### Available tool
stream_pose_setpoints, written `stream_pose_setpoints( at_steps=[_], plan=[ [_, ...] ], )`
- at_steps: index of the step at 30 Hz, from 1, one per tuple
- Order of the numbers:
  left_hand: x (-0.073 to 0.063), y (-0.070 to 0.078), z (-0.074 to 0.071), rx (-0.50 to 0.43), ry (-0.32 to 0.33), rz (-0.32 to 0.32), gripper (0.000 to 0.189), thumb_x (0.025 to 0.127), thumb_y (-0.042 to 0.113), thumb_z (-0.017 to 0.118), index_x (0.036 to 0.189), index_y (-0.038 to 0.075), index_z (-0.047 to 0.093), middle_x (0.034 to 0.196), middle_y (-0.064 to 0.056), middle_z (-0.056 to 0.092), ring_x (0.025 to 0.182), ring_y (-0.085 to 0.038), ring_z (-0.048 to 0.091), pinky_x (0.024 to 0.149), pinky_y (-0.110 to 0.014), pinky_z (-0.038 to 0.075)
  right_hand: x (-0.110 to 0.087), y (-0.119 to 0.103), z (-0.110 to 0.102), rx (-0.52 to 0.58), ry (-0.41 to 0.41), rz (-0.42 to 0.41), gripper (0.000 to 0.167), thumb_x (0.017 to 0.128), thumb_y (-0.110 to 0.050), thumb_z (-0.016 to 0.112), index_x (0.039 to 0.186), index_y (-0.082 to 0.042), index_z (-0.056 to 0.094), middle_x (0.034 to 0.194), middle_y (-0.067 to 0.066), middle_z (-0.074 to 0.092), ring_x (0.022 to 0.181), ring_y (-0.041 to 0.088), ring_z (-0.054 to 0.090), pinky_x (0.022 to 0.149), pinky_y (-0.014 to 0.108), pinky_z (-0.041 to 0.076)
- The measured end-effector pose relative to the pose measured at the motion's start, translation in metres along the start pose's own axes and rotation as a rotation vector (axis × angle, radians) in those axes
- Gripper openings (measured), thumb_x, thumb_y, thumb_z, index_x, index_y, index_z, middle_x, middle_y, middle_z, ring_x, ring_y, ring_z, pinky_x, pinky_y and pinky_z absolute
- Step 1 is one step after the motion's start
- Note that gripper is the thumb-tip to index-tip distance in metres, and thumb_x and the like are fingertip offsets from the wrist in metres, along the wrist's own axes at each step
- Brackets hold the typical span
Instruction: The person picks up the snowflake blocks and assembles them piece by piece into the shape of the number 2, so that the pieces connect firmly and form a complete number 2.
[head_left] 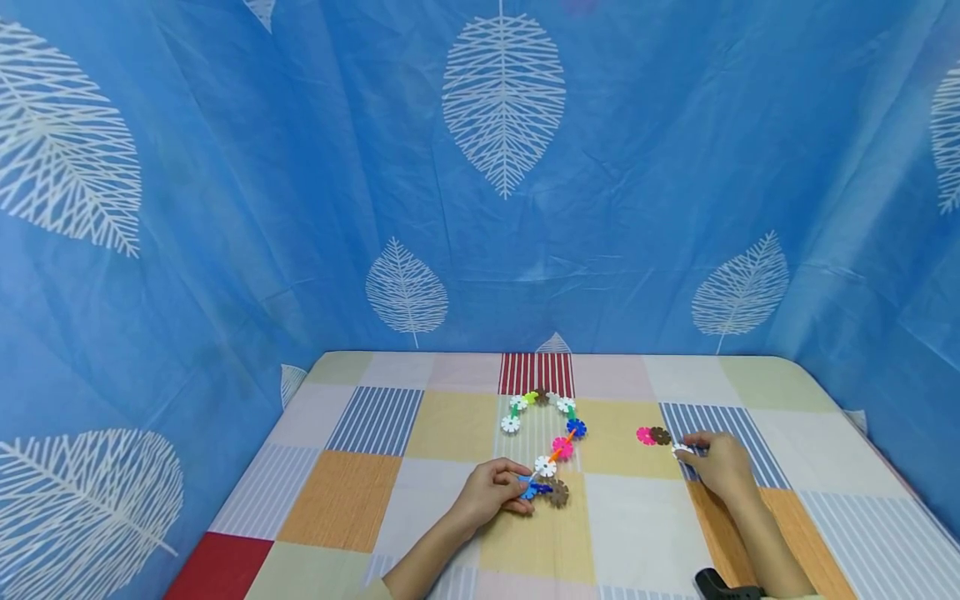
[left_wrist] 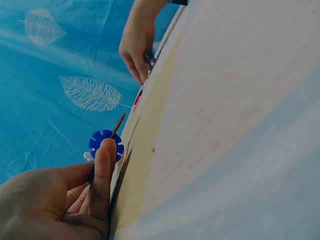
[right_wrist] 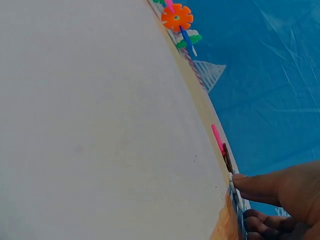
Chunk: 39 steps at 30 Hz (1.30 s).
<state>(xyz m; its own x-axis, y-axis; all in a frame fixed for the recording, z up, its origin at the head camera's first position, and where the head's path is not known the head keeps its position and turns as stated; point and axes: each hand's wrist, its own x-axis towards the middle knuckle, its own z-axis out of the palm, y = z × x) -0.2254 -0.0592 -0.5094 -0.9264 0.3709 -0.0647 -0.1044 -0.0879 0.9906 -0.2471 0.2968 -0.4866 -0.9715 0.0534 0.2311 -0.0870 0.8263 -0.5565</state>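
Observation:
A curved chain of notched plastic discs [head_left: 562, 448] in several colours lies in the middle of the table. My left hand [head_left: 497, 487] pinches the light blue disc [head_left: 527, 487] near the chain's front end, where a dark blue disc [left_wrist: 105, 145] and a brown disc [head_left: 558, 493] join on. Off to the right, my right hand [head_left: 718, 462] pinches a white disc [head_left: 681, 450] between thumb and fingers. Beside that white disc are a brown disc [head_left: 660, 436] and a pink disc [head_left: 645, 436], side by side; whether they are linked to it I cannot tell.
A patchwork cloth [head_left: 435, 517] covers the table. Behind it and at both sides hangs a blue curtain [head_left: 600, 208] with white leaf prints. A black band [head_left: 723, 585] shows by the right forearm.

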Motion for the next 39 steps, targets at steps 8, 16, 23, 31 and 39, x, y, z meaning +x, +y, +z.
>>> stream_pose_setpoints(
  at_steps=[8,16,23,31,39],
  plan=[
    [0.002,-0.002,0.0,0.002,0.004,0.001,0.019,0.086,-0.006,0.058,0.105,-0.01,0.057,0.076,-0.024,0.063,0.063,-0.027,0.066,0.061,-0.033,0.056,-0.001,-0.002,-0.006,0.053,-0.106,0.091,0.021,0.081,-0.014,0.069,0.087,0.005,0.063,0.073,0.007,0.058,0.063,0.02,0.05,0.05,0.029,0.041],
    [0.003,-0.003,0.0,-0.001,0.009,0.009,0.018,0.086,-0.008,0.057,0.104,-0.01,0.057,0.073,-0.022,0.063,0.062,-0.027,0.066,0.06,-0.033,0.056,0.001,-0.007,-0.015,-0.006,-0.209,0.119,0.037,0.073,-0.021,0.077,0.09,0.007,0.059,0.078,0.01,0.054,0.071,0.025,0.049,0.058,0.035,0.042],
    [0.001,0.0,0.0,-0.034,0.018,-0.006,0.019,0.087,-0.005,0.058,0.105,-0.009,0.057,0.074,-0.02,0.064,0.063,-0.026,0.066,0.062,-0.033,0.056,0.0,-0.021,-0.007,0.091,-0.166,0.059,0.026,0.077,-0.014,0.073,0.09,0.004,0.059,0.074,0.004,0.055,0.065,0.017,0.049,0.052,0.028,0.042],
    [0.002,0.002,-0.004,-0.141,0.042,-0.024,0.023,0.089,-0.004,0.054,0.111,-0.011,0.055,0.075,-0.01,0.064,0.066,-0.022,0.067,0.067,-0.031,0.056,-0.007,-0.074,0.037,0.592,-0.357,-0.164,0.021,0.083,-0.011,0.068,0.093,0.005,0.059,0.079,0.013,0.066,0.069,0.022,0.065,0.061,0.031,0.055],
    [0.003,0.004,-0.004,-0.178,0.05,-0.033,0.024,0.089,-0.004,0.054,0.111,-0.011,0.054,0.077,-0.011,0.064,0.067,-0.02,0.067,0.068,-0.029,0.056,-0.017,-0.086,0.065,0.885,-0.495,-0.151,0.023,0.083,-0.003,0.066,0.093,0.012,0.052,0.082,0.023,0.063,0.075,0.028,0.067,0.069,0.038,0.055]
  ],
)
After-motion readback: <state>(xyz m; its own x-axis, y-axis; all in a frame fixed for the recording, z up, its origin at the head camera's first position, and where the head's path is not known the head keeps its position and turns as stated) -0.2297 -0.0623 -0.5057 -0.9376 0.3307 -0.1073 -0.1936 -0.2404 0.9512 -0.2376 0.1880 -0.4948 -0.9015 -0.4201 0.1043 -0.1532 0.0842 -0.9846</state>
